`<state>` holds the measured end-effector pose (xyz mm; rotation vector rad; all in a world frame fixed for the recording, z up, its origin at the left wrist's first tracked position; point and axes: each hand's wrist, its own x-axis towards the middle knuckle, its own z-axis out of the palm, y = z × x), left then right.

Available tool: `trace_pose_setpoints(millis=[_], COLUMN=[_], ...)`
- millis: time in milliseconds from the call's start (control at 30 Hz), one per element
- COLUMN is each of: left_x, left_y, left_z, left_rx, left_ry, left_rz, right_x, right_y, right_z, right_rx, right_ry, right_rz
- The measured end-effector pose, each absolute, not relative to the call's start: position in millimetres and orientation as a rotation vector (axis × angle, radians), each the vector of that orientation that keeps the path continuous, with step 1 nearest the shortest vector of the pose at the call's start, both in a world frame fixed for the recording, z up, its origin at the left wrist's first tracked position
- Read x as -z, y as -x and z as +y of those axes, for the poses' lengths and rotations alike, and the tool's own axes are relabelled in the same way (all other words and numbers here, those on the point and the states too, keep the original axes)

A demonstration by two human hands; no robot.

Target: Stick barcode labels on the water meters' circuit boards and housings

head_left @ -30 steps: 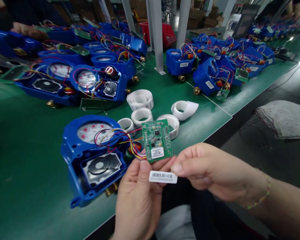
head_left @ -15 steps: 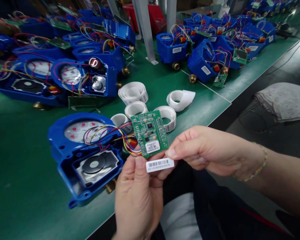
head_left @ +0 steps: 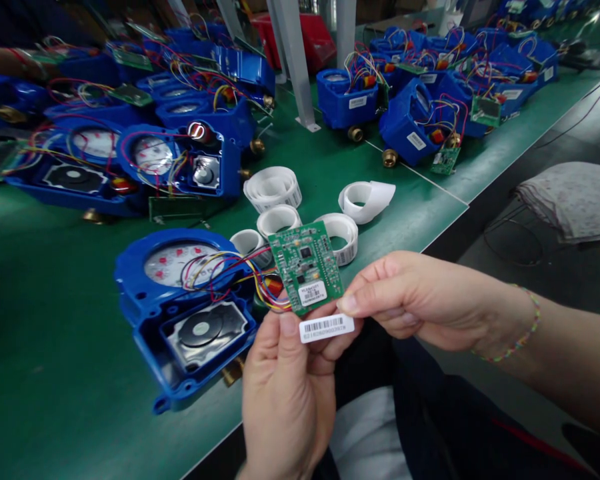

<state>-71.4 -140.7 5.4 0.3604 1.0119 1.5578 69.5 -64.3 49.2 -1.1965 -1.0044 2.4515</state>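
Note:
My left hand (head_left: pixel 291 393) is closed on the lower edge of a green circuit board (head_left: pixel 325 257), holding it tilted up. A white sticker with a printed code (head_left: pixel 313 293) sits on the board's lower part. Between finger and thumb, my right hand (head_left: pixel 400 297) pinches a white barcode label (head_left: pixel 327 328) just below the board. The label's left end touches or nearly touches my left thumb. Coloured wires (head_left: pixel 260 283) run from the board to an open blue water meter (head_left: pixel 147 327), which lies on the table left of my hands.
Several rolls of white labels (head_left: pixel 273 189) stand behind the board on the green table (head_left: pixel 45 373). More blue meters (head_left: pixel 347 100) with loose wires and boards crowd the back and left. A grey metal post (head_left: pixel 300 73) rises at the back. To the right stands a cloth-covered stool (head_left: pixel 575 200).
The view has turned slightly, so the scene sits a little farther right. Both hands keep their holds on the circuit board and label, with hardly any movement between them.

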Motion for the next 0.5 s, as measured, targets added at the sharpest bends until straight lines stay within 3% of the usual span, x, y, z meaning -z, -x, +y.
trace_pose_setpoints(millis=[333,500], left_x=[-1.3,12.6], left_y=[72.3,79.4], left_z=[-142.7,-161.3], left_rx=[-1.512,-1.3], left_ry=[-0.35,-0.353], left_rz=[1.026,1.138], right_x=[-48.3,-36.5], right_y=[-79.8,-92.6], right_z=[-73.0,-100.4], right_rx=[-2.406,-2.094], right_ry=[1.132,1.096], right_rz=[-1.032,-1.219])
